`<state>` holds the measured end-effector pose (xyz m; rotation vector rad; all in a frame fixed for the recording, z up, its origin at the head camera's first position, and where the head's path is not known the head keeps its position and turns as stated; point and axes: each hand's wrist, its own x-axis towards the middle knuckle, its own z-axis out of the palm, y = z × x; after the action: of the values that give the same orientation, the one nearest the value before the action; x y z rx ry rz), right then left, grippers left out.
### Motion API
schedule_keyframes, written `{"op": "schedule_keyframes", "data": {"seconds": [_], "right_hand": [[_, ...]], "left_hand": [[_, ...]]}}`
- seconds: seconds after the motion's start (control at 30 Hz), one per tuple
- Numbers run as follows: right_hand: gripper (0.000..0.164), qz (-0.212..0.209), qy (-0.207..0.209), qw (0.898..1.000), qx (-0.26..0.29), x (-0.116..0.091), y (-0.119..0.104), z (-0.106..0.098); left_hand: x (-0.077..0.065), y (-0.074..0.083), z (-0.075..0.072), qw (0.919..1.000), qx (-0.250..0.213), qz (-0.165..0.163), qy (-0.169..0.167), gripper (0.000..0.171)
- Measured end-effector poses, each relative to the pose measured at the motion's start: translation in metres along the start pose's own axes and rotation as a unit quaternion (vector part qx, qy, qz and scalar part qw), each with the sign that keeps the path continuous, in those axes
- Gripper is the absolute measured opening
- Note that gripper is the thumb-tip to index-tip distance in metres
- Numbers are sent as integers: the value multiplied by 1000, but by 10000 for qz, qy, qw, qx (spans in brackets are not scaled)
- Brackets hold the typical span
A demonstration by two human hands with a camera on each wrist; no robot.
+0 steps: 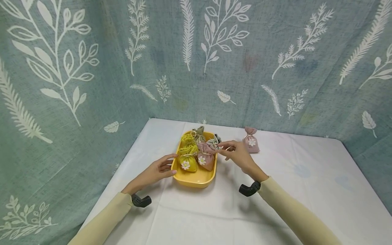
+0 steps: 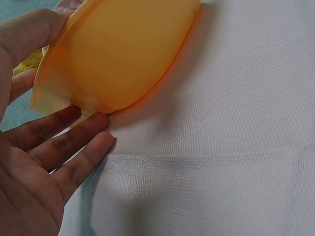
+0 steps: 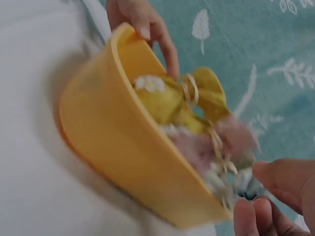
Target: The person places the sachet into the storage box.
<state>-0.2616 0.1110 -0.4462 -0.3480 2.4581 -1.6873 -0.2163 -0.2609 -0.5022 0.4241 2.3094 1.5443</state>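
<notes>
A yellow plastic basket [image 1: 193, 182] holds several small drawstring pouches. A yellow pouch [image 1: 187, 163] and a pink pouch [image 1: 206, 161], each with a white flower, lie in front; grey-green pouches [image 1: 198, 133] sit farther back. Against the basket's left side rests my left hand [image 1: 157, 170], its thumb at the rim and its other fingers extended along the outer wall. My right hand [image 1: 240, 156] is at the right rim, thumb and fingertips apart beside the grey pouch [image 3: 224, 179] at that edge. In the right wrist view the pouches are blurred.
Another pink pouch [image 1: 251, 143] with a white flower stands on the table behind my right hand. A white cloth covers the table [image 1: 196, 217]. Blue-green curtains [image 1: 183, 95] with white leaf patterns hang at the back and left.
</notes>
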Motion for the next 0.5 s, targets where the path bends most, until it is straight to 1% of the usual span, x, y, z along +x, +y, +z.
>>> {"op": "schedule_keyframes", "data": {"seconds": [0.17, 0.3, 0.5], "right_hand": [[31, -11, 334, 9992, -228, -1, 9, -29], [32, 83, 620, 9973, -383, -1, 18, -52], [36, 223, 929, 9945, -438, 3, 30, -76]], "left_hand": [[0, -1, 0, 10000, 18, 4, 26, 71], [1, -2, 0, 10000, 1, -28, 33, 70], [2, -1, 1, 10000, 18, -54, 21, 73]]}}
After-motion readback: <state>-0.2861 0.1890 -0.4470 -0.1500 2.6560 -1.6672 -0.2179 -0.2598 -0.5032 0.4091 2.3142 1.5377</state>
